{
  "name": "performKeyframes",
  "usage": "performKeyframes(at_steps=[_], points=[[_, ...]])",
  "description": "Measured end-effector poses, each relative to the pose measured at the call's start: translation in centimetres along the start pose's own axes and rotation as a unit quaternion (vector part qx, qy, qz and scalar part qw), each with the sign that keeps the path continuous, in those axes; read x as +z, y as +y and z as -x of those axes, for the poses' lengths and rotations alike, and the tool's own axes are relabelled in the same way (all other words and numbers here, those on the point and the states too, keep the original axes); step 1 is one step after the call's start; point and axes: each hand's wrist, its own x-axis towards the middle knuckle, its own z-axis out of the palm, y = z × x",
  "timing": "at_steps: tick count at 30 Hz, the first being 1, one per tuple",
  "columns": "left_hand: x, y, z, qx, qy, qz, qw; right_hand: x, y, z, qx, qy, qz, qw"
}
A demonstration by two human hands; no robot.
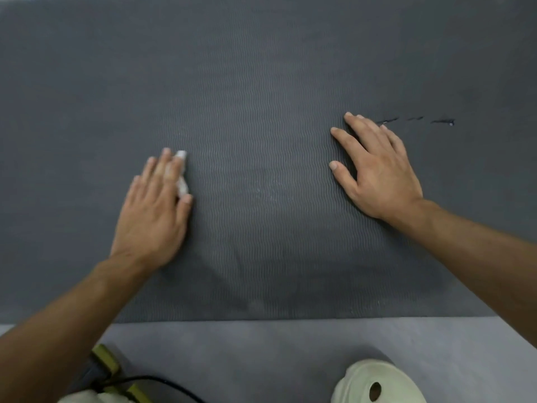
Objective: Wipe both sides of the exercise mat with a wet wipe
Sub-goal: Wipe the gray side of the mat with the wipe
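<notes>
Grey mat (261, 82): left hand (151, 210) fingers straight on wipe (182, 186); right hand (377, 173) fingers spread.

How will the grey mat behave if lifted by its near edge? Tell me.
The mat likely flops: its edge looks thin and it lies flat. Its wavy ribbing probably grips, not slides. The gouges suggest soft, tearable foam.

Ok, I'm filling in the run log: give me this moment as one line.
left hand presses crumpled white wet wipe on dark grey ribbed exercise mat | right hand flat on mat, holding nothing | wiping upper side
</notes>
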Motion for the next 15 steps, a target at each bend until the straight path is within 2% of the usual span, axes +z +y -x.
performKeyframes(at_steps=[2,4,6,10,15], points=[[0.0,-1.8,1.1,-0.044,0.013,0.011,0.999,-0.1,0.1,0.0,0.000,0.001,0.001,1.000],[0.6,-1.7,2.4,-0.047,0.022,0.020,0.998,-0.1,0.0,0.0,-0.001,0.003,0.000,1.000],[1.6,-0.2,3.8,-0.008,0.018,0.022,1.000,0.0,0.0,0.0,-0.001,0.002,0.002,1.000],[3.8,5.1,6.6,0.127,-0.013,-0.042,0.991,0.0,0.0,0.0,0.000,-0.003,0.003,1.000],[5.5,11.2,8.3,0.218,-0.040,-0.071,0.973,-0.1,-0.1,-0.1,0.002,-0.001,0.003,1.000]])
